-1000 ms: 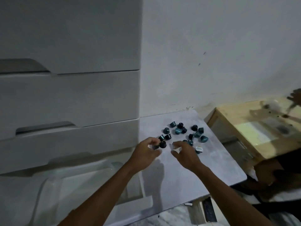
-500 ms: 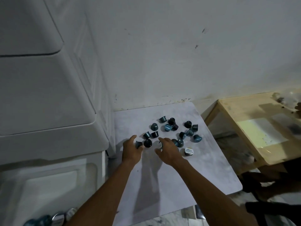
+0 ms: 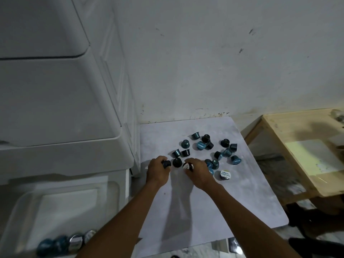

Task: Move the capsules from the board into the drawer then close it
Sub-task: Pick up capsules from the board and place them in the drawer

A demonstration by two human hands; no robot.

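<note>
Head view, near to far. Nearest, at lower left, the open drawer (image 3: pixel 61 211) of a white plastic cabinet (image 3: pixel 55 108); a few capsules already lie along its near edge (image 3: pixel 63 243), their foil lids catching light. Both forearms reach forward over the pale board (image 3: pixel 232 211), which lies flat beside the cabinet.

The left hand (image 3: pixel 158 171) is curled, its fingertips pinching a dark capsule (image 3: pixel 166 164) by the side wall. The right hand (image 3: pixel 199 174) is likewise curled round a capsule with a pale lid (image 3: pixel 188 166), held between thumb and fingers; whether either capsule has left the board cannot be told. A black capsule (image 3: pixel 177 162) stands between the two hands, untouched.

Beyond the hands, the remaining capsules (image 3: pixel 210 151) lie in a loose scatter at mid-board: small tapered cups, black or teal, some upright, some tipped on their sides, several touching. One near the right hand shows a printed lid (image 3: pixel 225 174).

Judged from form, these should be light, rigid and smooth-walled, liable to roll when tipped; the foil lid is probably the weakest face. A pinch across the tapered wall just under the rim looks soundest.

Farthest, a scuffed white wall (image 3: pixel 204 62); at right, a wooden desk (image 3: pixel 290 146).
</note>
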